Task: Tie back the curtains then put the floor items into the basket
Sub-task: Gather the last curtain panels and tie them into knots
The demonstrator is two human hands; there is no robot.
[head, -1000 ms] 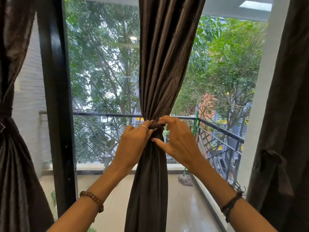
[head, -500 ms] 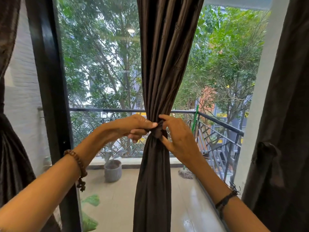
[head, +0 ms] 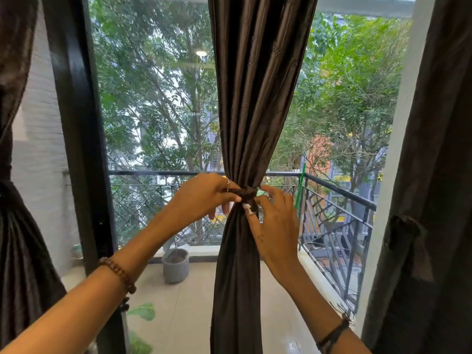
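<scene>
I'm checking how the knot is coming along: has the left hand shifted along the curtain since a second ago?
Yes. The left hand has come off the front of the curtain to its left side, now over the balcony railing, pinching the tie.

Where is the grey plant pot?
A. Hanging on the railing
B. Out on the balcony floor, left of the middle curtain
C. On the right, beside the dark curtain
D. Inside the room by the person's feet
B: the grey plant pot stands on the balcony floor, left of the middle curtain, below the left hand.
</scene>
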